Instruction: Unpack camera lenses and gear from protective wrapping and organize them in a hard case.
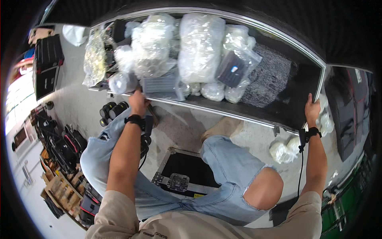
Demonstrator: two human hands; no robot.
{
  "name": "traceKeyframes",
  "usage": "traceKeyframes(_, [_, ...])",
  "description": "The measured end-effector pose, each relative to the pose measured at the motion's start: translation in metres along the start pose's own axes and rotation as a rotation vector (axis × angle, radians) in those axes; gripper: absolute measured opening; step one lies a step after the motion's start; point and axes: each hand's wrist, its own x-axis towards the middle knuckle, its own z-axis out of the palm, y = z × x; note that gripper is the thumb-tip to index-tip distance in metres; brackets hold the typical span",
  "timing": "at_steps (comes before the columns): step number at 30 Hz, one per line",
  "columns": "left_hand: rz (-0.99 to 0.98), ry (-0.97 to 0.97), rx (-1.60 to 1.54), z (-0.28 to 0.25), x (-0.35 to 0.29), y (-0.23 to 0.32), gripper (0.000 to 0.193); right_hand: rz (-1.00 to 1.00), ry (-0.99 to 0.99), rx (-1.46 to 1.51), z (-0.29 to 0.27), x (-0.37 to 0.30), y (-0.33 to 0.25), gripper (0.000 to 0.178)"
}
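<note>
A long black flight case (pixel 306 79) with a silver metal rim lies across in front of me. My left hand (pixel 137 103) is closed over its near rim, left of the middle; some fingers are hidden. At the right end my right hand (pixel 312 110) grips the short side's rim, one digit pointing up along the edge. Inside the case lie a large bubble-wrapped bundle (pixel 201 47), a second wrapped bundle (pixel 153 46) and several smaller ones. A clear bag with dark contents (pixel 233 67) rests on top, and a flat bagged grey piece (pixel 161 87) is near my left hand.
Between my legs stands a black case with metal corners (pixel 187 167). Loose bubble wrap (pixel 283 153) lies on the floor by the right end. Black cases (pixel 346 111) stand at far right; a wooden pallet (pixel 65 191), bags (pixel 73 141) and dumbbell-like black pieces (pixel 111 111) are left.
</note>
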Motion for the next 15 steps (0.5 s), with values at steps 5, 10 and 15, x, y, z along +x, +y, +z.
traceKeyframes(5, [0.0, -0.084, -0.02, -0.022, 0.009, -0.008, 0.03, -0.013, 0.002, 0.031, -0.001, -0.015, -0.02, 0.061])
traceKeyframes(10, [-0.025, -0.103, 0.23, -0.018, 0.03, -0.009, 0.055, 0.011, -0.306, 0.058, -0.019, -0.013, 0.007, 0.072])
traceKeyframes(15, [0.292, 0.418, 0.707, 0.041, -0.05, 0.008, 0.106, -0.163, -0.562, -0.001, -0.116, -0.077, -0.013, 0.062])
